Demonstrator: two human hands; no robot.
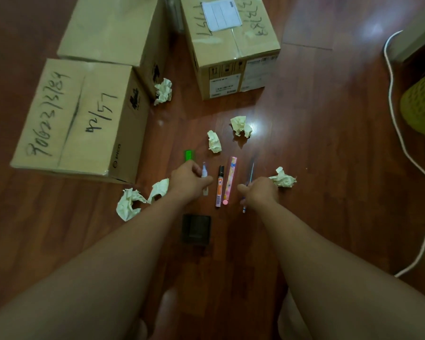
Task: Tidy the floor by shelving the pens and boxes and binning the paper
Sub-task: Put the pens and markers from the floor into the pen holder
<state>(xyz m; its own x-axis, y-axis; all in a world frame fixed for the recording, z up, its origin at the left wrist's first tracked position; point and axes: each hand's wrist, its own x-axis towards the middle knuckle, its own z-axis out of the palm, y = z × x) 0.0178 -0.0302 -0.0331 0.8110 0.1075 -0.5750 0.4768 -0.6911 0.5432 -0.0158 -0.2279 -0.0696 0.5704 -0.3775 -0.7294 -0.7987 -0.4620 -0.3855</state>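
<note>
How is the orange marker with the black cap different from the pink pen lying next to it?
The orange marker with the black cap is plain orange and looks stubbier; the pink patterned pen is slimmer, with small coloured prints along it. The marker's dark cap points away from the person, while the pen ends in a round pink tip nearest them. Both lie flat on the brown wooden floor, side by side, untouched between the hands.

Wooden floor [317, 168] bears boxes [84, 119], pens [220, 186], crumpled paper [214, 141].

I see three taped cardboard boxes [84, 119] standing on the floor, six crumpled paper balls [214, 141] scattered around, and pens in a row: white pen [205, 176], orange marker [220, 186], pink pen [230, 179], blue pen [249, 177].
</note>
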